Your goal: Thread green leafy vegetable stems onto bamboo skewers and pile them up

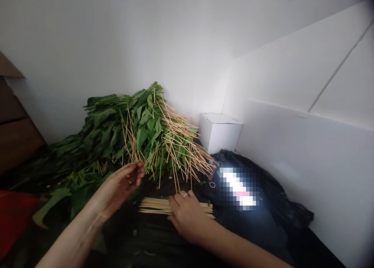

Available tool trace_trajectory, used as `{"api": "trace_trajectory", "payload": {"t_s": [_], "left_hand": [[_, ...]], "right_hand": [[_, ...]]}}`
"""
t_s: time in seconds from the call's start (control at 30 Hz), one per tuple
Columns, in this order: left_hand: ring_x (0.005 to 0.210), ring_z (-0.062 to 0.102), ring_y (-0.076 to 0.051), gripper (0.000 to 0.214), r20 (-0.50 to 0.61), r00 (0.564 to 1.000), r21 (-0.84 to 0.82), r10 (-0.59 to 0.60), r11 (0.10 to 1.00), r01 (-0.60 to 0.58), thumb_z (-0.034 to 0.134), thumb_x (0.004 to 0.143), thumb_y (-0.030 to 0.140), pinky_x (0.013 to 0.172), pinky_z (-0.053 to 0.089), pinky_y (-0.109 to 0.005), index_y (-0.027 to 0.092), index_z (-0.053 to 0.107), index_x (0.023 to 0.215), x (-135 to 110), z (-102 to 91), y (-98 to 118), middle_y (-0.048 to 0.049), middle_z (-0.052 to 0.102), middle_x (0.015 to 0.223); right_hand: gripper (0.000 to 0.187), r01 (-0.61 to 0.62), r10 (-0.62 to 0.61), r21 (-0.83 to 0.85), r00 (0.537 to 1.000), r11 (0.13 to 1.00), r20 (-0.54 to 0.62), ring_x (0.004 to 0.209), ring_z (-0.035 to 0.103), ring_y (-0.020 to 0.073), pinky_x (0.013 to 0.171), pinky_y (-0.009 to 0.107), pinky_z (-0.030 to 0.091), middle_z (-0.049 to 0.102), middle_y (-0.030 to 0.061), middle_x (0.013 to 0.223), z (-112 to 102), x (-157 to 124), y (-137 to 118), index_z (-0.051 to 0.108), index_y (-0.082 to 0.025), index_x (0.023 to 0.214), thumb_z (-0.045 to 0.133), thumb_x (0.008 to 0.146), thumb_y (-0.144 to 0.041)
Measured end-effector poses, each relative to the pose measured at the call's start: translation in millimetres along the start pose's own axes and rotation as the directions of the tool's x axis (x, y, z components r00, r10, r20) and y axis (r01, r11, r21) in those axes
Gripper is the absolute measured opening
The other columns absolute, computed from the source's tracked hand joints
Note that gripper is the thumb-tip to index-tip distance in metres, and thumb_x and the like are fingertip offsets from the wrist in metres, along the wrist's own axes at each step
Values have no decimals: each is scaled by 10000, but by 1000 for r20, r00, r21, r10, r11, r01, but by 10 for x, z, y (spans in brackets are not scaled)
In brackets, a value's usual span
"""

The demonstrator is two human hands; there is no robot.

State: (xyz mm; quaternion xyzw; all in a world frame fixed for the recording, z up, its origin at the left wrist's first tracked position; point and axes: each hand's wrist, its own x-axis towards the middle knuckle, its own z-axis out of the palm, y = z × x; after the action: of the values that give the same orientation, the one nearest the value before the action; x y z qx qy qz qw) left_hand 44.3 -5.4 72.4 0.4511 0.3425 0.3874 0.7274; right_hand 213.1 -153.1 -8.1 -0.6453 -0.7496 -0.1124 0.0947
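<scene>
A big heap of green leaves threaded on thin wooden sticks leans against the white wall. Loose skewer ends fan out from its right side. My left hand is raised, palm up, fingers curled loosely, just below the leaves; whether it holds anything I cannot make out. My right hand, a ring on one finger, lies on a flat bundle of bare sticks on the dark surface, fingers folded over them.
A white box stands in the corner at the back right. A black bag lies along the white panel on the right. Something red sits at the left edge, a brown cabinet behind it.
</scene>
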Motion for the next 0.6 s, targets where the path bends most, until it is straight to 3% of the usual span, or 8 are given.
{"api": "trace_trajectory", "payload": {"t_s": [0.13, 0.27, 0.43, 0.6], "left_hand": [[813, 649, -126, 168, -187, 979, 86, 77, 994, -62, 651, 813, 233, 703, 514, -197, 144, 690, 951, 179, -406, 38, -14, 726, 854], [895, 633, -149, 265, -284, 937, 175, 205, 972, -159, 750, 707, 351, 752, 485, -201, 168, 697, 891, 295, -691, 47, 1, 735, 930], [864, 631, -149, 218, -370, 877, 290, 308, 935, -206, 715, 736, 323, 805, 473, -224, 170, 698, 891, 311, -862, -50, 13, 733, 898], [863, 635, -185, 332, -344, 862, 392, 373, 891, -229, 733, 695, 385, 791, 493, -260, 170, 695, 946, 279, -949, -159, -7, 736, 928]], "right_hand": [[151, 44, -43, -21, 997, 999, 60, 900, 567, 233, 786, 390, 407, 661, 84, 916, 177, 63, 117, 629, -131, 946, 550, 916, -257], [121, 8, -4, -43, 997, 999, 82, 863, 578, 215, 752, 367, 396, 666, 86, 903, 221, 83, 223, 638, -131, 896, 525, 908, -171], [135, -41, 46, -50, 993, 998, 106, 836, 592, 200, 740, 349, 381, 670, 70, 875, 190, 113, 228, 649, -150, 851, 527, 905, -171], [95, -60, 64, -46, 993, 997, 101, 829, 585, 197, 714, 329, 369, 663, 59, 876, 133, 86, 197, 640, -165, 859, 554, 862, -126]]}}
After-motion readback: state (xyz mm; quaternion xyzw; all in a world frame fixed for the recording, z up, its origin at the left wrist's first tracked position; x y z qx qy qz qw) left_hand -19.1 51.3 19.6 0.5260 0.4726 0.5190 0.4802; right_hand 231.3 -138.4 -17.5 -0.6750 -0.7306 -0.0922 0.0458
